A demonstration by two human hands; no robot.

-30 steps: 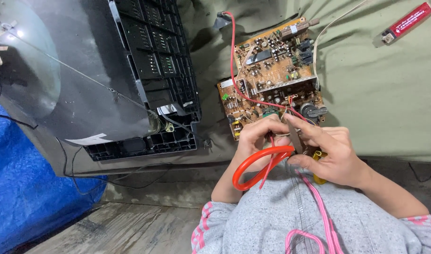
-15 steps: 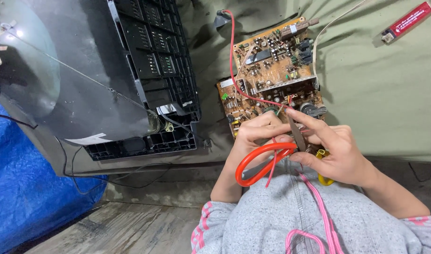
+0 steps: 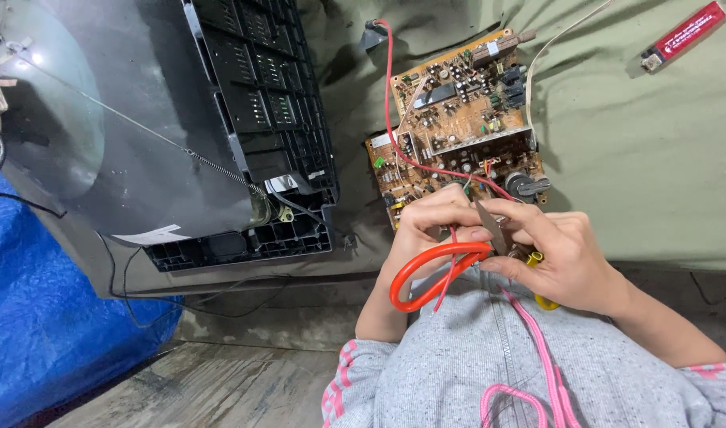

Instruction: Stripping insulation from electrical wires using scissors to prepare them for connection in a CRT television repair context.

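Between two hands [image 3: 490,246], one scissors [image 3: 446,265]

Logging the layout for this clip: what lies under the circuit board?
The circuit board rests on an olive-green cloth. Both hands, holding red-handled scissors, cover its near edge, so what lies there is hidden.

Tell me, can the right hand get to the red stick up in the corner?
Probably not right now. The right hand is busy on the scissors, and the red stick lies far off across bare green cloth.
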